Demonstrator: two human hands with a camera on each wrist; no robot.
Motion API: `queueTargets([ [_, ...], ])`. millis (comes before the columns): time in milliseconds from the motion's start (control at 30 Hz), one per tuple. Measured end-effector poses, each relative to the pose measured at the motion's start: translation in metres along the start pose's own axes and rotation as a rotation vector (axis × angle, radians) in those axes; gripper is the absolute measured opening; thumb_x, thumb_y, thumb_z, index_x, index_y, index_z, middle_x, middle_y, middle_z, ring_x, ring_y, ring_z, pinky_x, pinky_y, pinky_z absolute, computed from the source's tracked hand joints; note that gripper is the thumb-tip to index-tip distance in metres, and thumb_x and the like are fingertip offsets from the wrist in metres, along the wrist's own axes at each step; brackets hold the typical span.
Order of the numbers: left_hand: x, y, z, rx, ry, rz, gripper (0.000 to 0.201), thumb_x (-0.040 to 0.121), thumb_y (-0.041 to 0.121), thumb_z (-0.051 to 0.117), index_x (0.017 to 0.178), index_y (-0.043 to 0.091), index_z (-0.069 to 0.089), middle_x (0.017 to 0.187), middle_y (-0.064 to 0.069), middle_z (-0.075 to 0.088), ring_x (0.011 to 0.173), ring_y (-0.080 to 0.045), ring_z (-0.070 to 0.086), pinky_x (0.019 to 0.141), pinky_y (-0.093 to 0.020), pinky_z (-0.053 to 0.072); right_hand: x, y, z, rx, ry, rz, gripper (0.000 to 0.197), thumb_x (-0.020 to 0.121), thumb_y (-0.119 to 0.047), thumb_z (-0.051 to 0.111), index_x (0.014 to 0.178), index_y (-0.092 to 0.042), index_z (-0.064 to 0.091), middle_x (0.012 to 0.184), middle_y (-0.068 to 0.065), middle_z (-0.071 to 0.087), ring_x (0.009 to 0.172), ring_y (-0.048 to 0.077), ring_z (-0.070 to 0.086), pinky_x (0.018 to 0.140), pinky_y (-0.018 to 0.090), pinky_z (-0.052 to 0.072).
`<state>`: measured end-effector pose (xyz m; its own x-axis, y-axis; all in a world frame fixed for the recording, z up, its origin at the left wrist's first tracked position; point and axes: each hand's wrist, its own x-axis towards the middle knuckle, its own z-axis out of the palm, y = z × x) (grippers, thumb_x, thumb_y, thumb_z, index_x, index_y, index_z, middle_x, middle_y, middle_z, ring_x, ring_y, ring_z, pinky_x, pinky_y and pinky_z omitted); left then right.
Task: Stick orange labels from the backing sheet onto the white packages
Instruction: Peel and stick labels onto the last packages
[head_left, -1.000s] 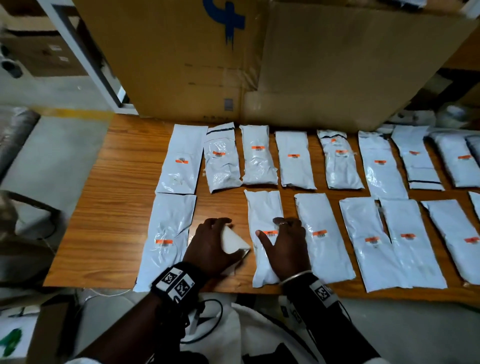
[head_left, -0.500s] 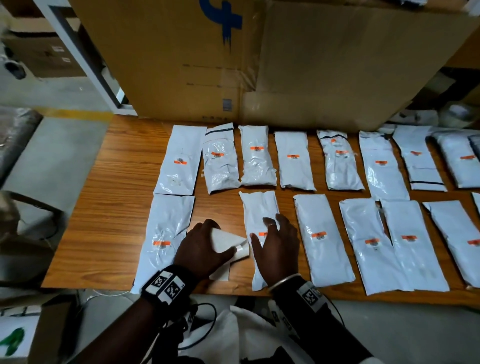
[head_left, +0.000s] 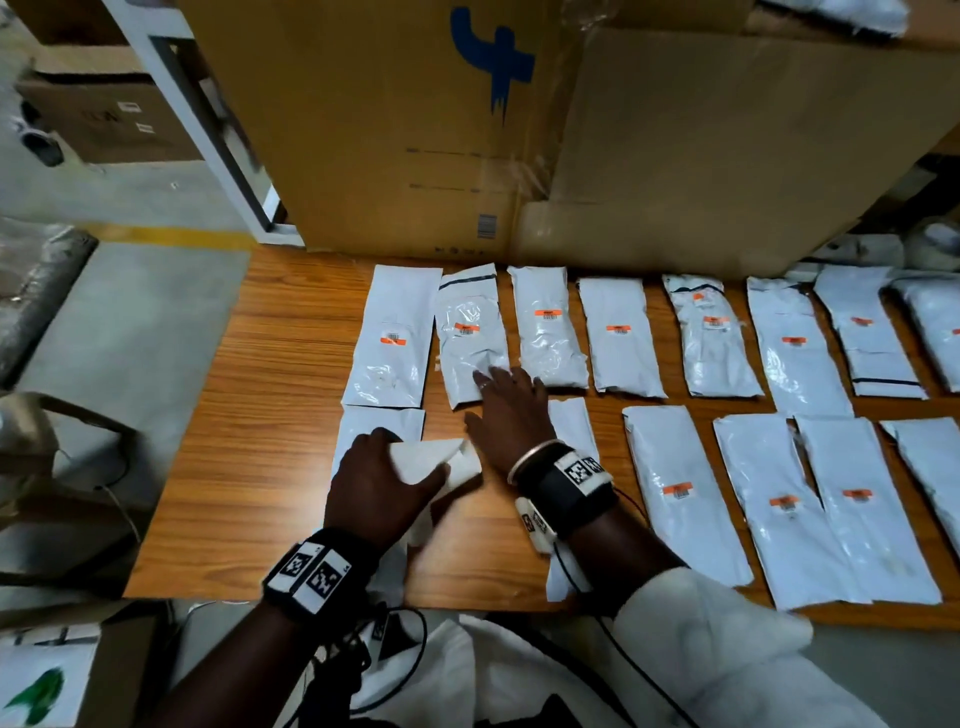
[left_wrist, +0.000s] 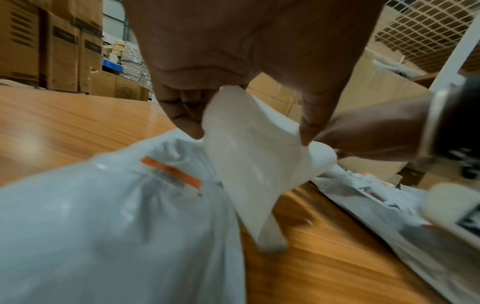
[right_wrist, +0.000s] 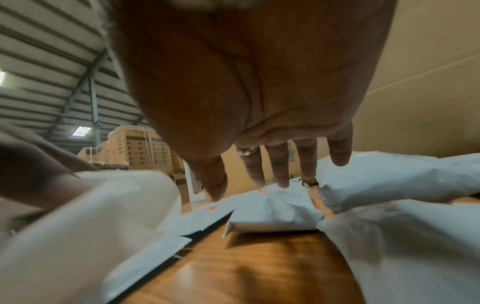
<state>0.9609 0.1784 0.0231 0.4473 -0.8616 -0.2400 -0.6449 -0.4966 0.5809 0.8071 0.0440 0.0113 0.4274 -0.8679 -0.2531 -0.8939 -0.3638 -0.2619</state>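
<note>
The right hand (head_left: 511, 415), pressed half a second ago on the label of a white plastic package (head_left: 571, 431) in the near row, is now stretched forward, its straight fingers (head_left: 493, 376) reaching the lower end of a crinkled far-row package (head_left: 470, 338); nothing is grasped. That label is judged stuck. The curled white backing sheet (head_left: 434, 460) is pinched in the left hand (head_left: 376, 480) above the wooden table (head_left: 270, 415). Every package seen whole bears an orange label (head_left: 618, 328). A large cardboard box (head_left: 467, 130) walls off the far edge.
</note>
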Motion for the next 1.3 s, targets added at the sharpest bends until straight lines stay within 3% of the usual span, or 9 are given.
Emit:
queueTargets([
  [167, 0.012, -0.026, -0.017, 0.106, 0.077, -0.056, 0.076, 0.066, 0.069, 0.078, 0.116, 0.014, 0.064, 0.115, -0.015, 0.062, 0.110, -0.037, 0.059, 0.093, -0.043, 0.048, -0.055, 0.014, -0.012, 0.105, 0.162, 0.200, 0.060, 0.097, -0.040, 0.057, 0.152, -0.022, 0.040, 0.166, 0.008, 0.024, 0.152, 0.035, 0.021, 0.123, 0.051, 0.026],
  [267, 0.012, -0.040, -0.016, 0.086, 0.020, -0.097, 0.077, 0.068, 0.065, 0.081, 0.119, 0.010, 0.061, 0.121, -0.017, 0.059, 0.114, -0.037, 0.057, 0.097, -0.044, 0.048, -0.092, 0.031, -0.005, 0.155, -0.025, 0.491, 0.075, 0.097, -0.041, 0.058, 0.159, -0.024, 0.020, 0.169, 0.011, 0.005, 0.153, 0.040, 0.014, 0.123, 0.052, 0.024],
  [333, 0.010, -0.044, -0.015, 0.071, -0.035, -0.139, 0.079, 0.069, 0.063, 0.082, 0.123, 0.009, 0.059, 0.124, -0.019, 0.056, 0.114, -0.037, 0.058, 0.097, -0.044, 0.050, -0.110, 0.039, 0.008, 0.201, -0.151, 0.596, 0.081, 0.097, -0.040, 0.059, 0.161, -0.025, 0.012, 0.169, 0.015, 0.001, 0.149, 0.043, 0.024, 0.120, 0.053, 0.031],
  [433, 0.009, -0.045, -0.014, 0.068, -0.061, -0.160, 0.080, 0.070, 0.064, 0.081, 0.125, 0.011, 0.059, 0.126, -0.018, 0.054, 0.114, -0.038, 0.059, 0.094, -0.044, 0.052, -0.124, 0.042, 0.024, 0.193, -0.137, 0.603, 0.083, 0.095, -0.040, 0.061, 0.161, -0.028, 0.012, 0.167, 0.016, 0.011, 0.138, 0.041, 0.045, 0.110, 0.050, 0.044],
  [800, 0.007, -0.021, -0.008, -0.052, -0.107, -0.087, 0.068, 0.071, 0.062, 0.082, 0.116, 0.013, 0.067, 0.124, -0.007, 0.056, 0.113, -0.023, 0.060, 0.094, -0.036, 0.051, -0.138, 0.037, 0.026, 0.257, 0.051, 0.551, 0.076, 0.090, -0.037, 0.070, 0.154, -0.019, 0.034, 0.158, 0.009, 0.034, 0.129, 0.035, 0.052, 0.103, 0.048, 0.049],
  [933, 0.015, -0.016, 0.003, -0.117, -0.121, -0.106, 0.077, 0.055, 0.089, 0.071, 0.092, 0.021, 0.073, 0.103, -0.002, 0.068, 0.089, -0.014, 0.068, 0.073, -0.028, 0.055, -0.140, 0.038, 0.027, 0.285, 0.095, 0.555, 0.073, 0.087, -0.035, 0.072, 0.151, -0.019, 0.040, 0.154, 0.008, 0.040, 0.125, 0.035, 0.053, 0.102, 0.048, 0.049],
  [1033, 0.016, -0.005, 0.003, -0.179, -0.127, -0.132, 0.051, 0.068, 0.066, 0.082, 0.084, 0.018, 0.071, 0.085, 0.006, 0.067, 0.079, -0.011, 0.062, 0.062, -0.017, 0.044, -0.140, 0.042, 0.027, 0.316, 0.117, 0.562, 0.071, 0.087, -0.036, 0.072, 0.150, -0.019, 0.042, 0.153, 0.008, 0.040, 0.126, 0.034, 0.052, 0.103, 0.047, 0.048],
  [1133, 0.014, -0.004, 0.004, -0.228, -0.131, -0.145, 0.039, 0.073, 0.051, 0.086, 0.093, 0.022, 0.069, 0.090, 0.007, 0.067, 0.088, -0.014, 0.061, 0.071, -0.023, 0.042, -0.139, 0.046, 0.028, 0.330, 0.113, 0.567, 0.073, 0.088, -0.040, 0.071, 0.151, -0.021, 0.040, 0.152, 0.009, 0.040, 0.129, 0.034, 0.050, 0.104, 0.046, 0.047],
  [1300, 0.009, -0.004, -0.007, -0.305, -0.052, -0.105, 0.022, 0.074, 0.034, 0.089, 0.084, 0.026, 0.071, 0.081, 0.007, 0.069, 0.089, -0.020, 0.068, 0.073, -0.026, 0.044, -0.140, 0.050, 0.034, 0.342, 0.084, 0.555, 0.077, 0.089, -0.045, 0.068, 0.155, -0.023, 0.032, 0.152, 0.012, 0.038, 0.133, 0.034, 0.043, 0.106, 0.048, 0.045],
])
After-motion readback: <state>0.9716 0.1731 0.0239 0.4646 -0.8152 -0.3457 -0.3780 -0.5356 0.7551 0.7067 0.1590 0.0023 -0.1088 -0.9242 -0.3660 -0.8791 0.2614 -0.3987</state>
